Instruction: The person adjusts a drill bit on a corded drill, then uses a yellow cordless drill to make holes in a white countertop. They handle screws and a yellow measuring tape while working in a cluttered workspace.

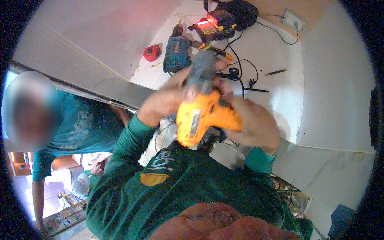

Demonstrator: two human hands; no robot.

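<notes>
In front of my chest I hold up an orange cordless drill point(194, 118) with a dark grey front end, which is blurred by motion. My left hand point(170, 96) is closed round the grey front part of the drill. My right hand point(254, 122) grips the drill at its orange handle side, though most of its fingers are hidden behind the tool. Just beyond my hands, a blue corded drill point(177, 56) lies on the white surface point(280, 108).
Past my hands lie a red tape measure point(152, 53), a yellow-and-black device with a glowing red light point(212, 27), a black bag point(243, 14) and a pencil-like stick point(276, 72). Cables run toward a wall socket point(294, 20). On the left, a person in a teal shirt point(86, 120) leans in.
</notes>
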